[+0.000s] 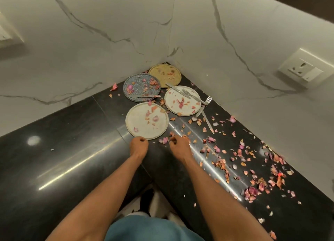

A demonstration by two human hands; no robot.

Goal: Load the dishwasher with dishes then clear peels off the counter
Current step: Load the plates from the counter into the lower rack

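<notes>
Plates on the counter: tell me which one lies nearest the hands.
The near white plate, closest to the counter's front edge. The left hand is at its rim; the other white plate, the blue and the yellow ones lie farther back toward the corner.

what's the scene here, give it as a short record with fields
plates: four on the black counter, nearest white plate, second white plate, blue plate, yellow plate in the corner
cutlery: fork and knife by the second white plate
peels: onion peels on plates and strewn over the counter's right side
left hand: curled, at the nearest plate's rim
right hand: curled, holds nothing visible
</notes>
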